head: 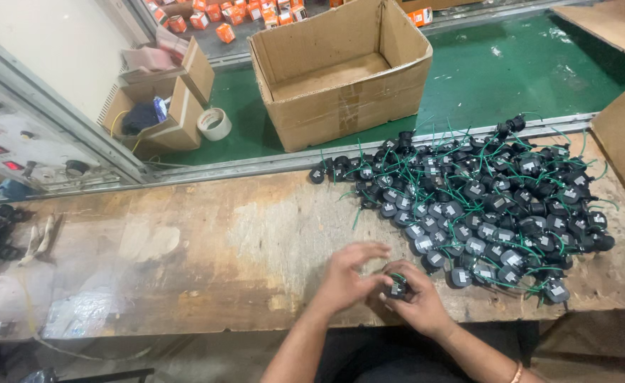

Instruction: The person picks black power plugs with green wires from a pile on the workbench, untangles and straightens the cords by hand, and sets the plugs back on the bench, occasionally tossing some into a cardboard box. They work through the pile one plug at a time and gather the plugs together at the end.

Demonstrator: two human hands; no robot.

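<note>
My left hand [346, 278] and my right hand [417, 306] meet near the front edge of a worn wooden bench [213, 248]. Between them they hold one small black round part with a green wire [397, 286]. My right hand cups it from below, and my left fingers pinch it from the side. Just to the right lies a big heap of the same black parts with green wires [483, 206], spread over the bench's right half.
An open cardboard box [341, 71] stands on the green floor beyond the bench. A smaller open box [158, 106] and a tape roll [214, 123] lie to its left. A machine panel with knobs [14, 149] stands at the left; small orange boxes [225, 32] lie far back.
</note>
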